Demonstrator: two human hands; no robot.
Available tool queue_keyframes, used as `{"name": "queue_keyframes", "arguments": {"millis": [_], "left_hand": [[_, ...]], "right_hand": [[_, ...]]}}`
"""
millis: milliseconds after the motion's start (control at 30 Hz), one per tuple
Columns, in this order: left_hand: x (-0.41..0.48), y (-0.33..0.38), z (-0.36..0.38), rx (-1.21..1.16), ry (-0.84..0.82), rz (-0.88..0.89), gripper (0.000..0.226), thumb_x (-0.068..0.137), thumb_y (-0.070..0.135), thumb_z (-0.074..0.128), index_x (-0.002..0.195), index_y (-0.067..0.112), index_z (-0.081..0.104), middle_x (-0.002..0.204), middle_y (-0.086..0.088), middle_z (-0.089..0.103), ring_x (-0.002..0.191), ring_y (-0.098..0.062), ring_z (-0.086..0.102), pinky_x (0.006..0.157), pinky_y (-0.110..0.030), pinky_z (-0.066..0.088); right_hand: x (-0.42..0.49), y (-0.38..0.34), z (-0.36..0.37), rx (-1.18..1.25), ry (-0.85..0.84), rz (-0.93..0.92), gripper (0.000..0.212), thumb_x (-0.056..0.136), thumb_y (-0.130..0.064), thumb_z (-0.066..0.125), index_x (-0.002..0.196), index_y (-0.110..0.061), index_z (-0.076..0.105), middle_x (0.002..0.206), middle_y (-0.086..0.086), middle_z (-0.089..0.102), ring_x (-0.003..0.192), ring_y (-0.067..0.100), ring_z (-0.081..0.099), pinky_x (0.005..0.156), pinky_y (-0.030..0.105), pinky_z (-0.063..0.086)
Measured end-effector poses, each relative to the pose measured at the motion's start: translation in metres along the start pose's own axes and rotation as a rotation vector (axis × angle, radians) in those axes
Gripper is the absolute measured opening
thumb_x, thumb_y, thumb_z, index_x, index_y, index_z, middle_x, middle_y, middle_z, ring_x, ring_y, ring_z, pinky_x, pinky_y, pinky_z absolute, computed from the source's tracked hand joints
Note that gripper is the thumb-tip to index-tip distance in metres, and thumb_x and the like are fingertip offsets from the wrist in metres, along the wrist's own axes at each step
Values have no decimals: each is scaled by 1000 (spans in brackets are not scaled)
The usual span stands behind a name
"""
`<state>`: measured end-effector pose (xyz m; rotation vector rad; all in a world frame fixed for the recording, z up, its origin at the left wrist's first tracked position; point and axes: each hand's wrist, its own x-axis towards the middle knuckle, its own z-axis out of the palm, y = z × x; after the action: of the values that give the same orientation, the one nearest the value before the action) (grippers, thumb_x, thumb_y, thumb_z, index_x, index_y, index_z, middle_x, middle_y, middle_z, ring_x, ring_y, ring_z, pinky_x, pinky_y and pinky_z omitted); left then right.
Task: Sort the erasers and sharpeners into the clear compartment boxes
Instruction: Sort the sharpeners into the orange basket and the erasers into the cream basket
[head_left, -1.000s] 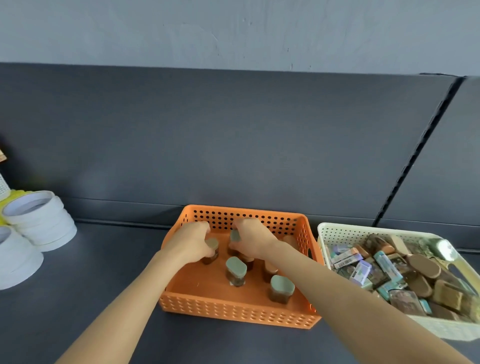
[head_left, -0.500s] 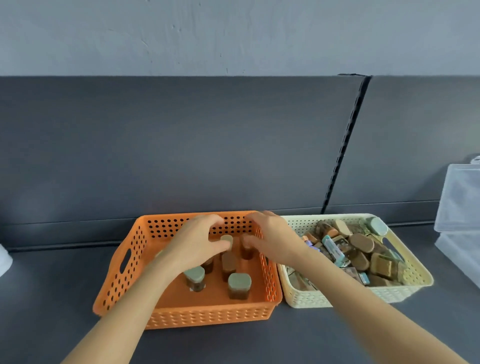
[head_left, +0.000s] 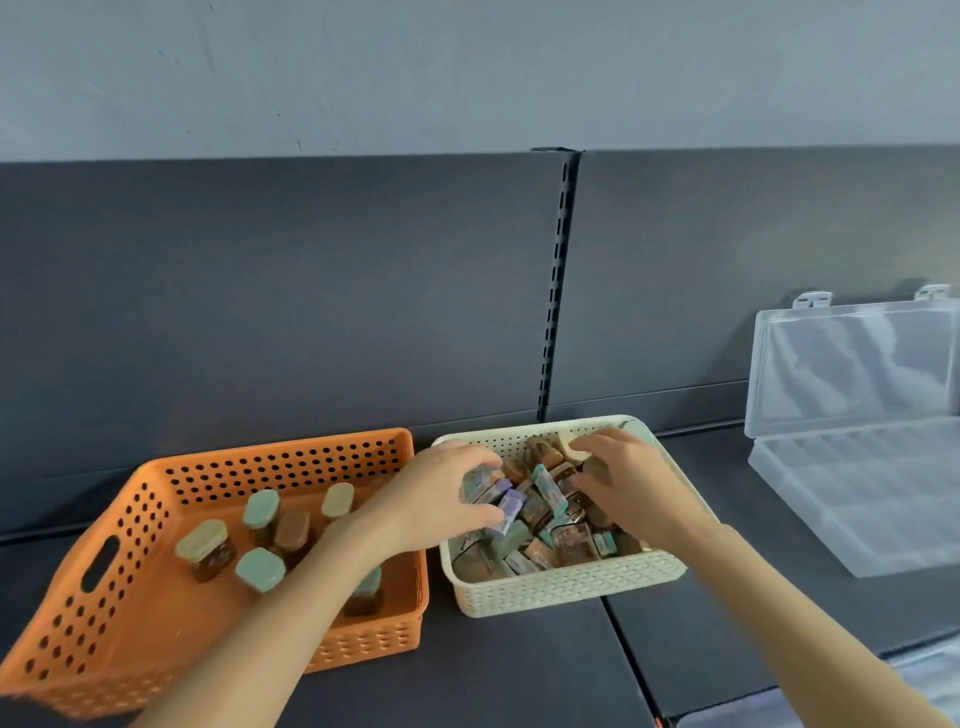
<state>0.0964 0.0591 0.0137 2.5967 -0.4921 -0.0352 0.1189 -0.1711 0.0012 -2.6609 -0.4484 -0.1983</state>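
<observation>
A cream woven basket (head_left: 566, 583) holds a heap of wrapped erasers (head_left: 569, 540). Both my hands are inside it. My left hand (head_left: 441, 501) curls its fingers and thumb round a couple of purple-sleeved erasers (head_left: 506, 501) at the heap's left side. At the back right of the heap, my right hand (head_left: 628, 486) pinches a brown eraser (head_left: 596, 466). To the left, an orange perforated basket (head_left: 291, 453) holds several upright sharpeners with pale green lids (head_left: 260, 569); my left forearm crosses over it. An open clear compartment box (head_left: 857, 499) lies at the right.
The clear box's lid (head_left: 852, 364) stands up against the dark back panel. Part of another clear box (head_left: 930, 675) shows at the bottom right corner. A slotted upright (head_left: 553, 291) divides the back panel. Dark shelf surface lies in front of both baskets.
Both hands have left the orange basket of sharpeners and moved right into the cream basket, where they now hold erasers. The view has swung right, and the clear box shows more fully.
</observation>
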Motion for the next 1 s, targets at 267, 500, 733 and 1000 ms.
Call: {"name": "queue_keyframes", "arguments": {"millis": [267,500,733,1000], "left_hand": [[14,9,14,60,-153,-24,46,81,31,68,125,25,58,126,8,57,114,-8,50,98,-32,43],[27,17,21,-8,-106,-16,45,84,34,66,127,25,57,125,11,57,114,-3,51,96,-24,43],[58,40,38,28,-15,13,40,86,34,64,123,22,59,123,6,58,112,-11,52,93,-29,44],[80,54,71,339,-8,-26,59,83,54,62,127,15,56,119,-2,44,119,-21,36,98,-35,40]], "right_hand": [[0,35,-3,-39,-150,33,36,84,-15,62,119,-20,58,118,4,55,103,24,53,87,35,47],[6,37,-1,-64,-112,-13,32,88,-13,54,119,-18,57,117,2,57,98,24,57,79,36,51],[5,42,-8,68,72,71,35,88,-15,54,123,-17,56,113,2,63,92,22,60,74,31,51],[0,51,-15,207,123,131,36,87,-13,56,123,-18,58,113,-1,65,93,15,58,77,21,46]]}}
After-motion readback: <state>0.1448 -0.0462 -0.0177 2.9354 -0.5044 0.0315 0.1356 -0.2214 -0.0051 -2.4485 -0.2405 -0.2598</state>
